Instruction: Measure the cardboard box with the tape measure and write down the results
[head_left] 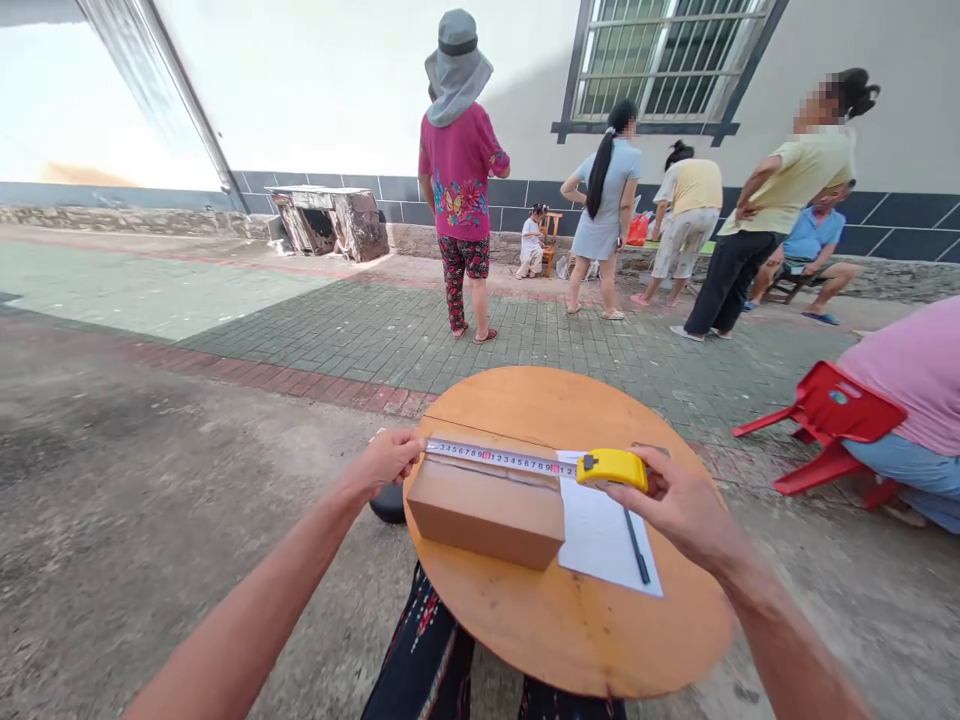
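A brown cardboard box [484, 505] lies on a small round wooden table [570, 620] in front of me. A tape measure blade [499, 457] is stretched along the box's far top edge. My left hand [386, 460] is closed, pinching the blade's end at the box's left corner. My right hand [679, 500] grips the yellow tape measure case [613, 468] just past the box's right end. A white sheet of paper [600, 535] lies to the right of the box with a black pen [637, 545] on it.
A person in a pink top sits on a red plastic chair [825, 420] close at my right. Several people stand or sit on the paved yard by the wall beyond the table. An old stone stove [330, 220] stands at the back left.
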